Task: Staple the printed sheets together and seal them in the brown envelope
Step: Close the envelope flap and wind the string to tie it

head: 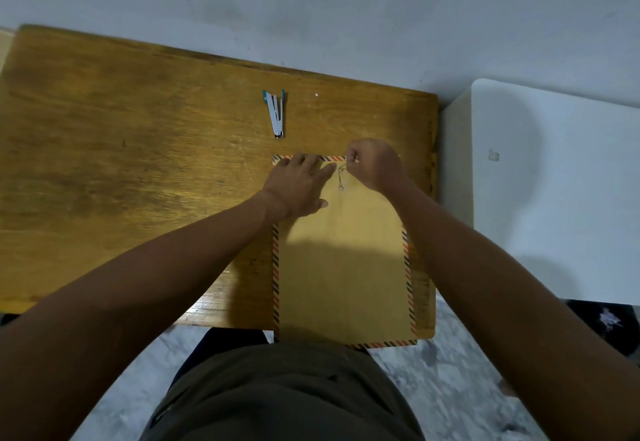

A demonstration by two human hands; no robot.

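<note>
The brown envelope [343, 267] with a striped border lies flat on the wooden desk [121, 163], its near end hanging over the desk's front edge. My left hand [298, 184] presses flat on the envelope's upper left part, fingers straight. My right hand [375, 163] is curled at the top edge and pinches the closure string [341, 179], which runs down to a small round fastener. The printed sheets are not visible. A silver stapler [276, 114] with teal ends lies open on the desk beyond the envelope.
A white table [561, 180] stands to the right of the desk. A wall runs behind the desk's far edge. Grey marbled floor [450, 388] shows below the desk's front edge.
</note>
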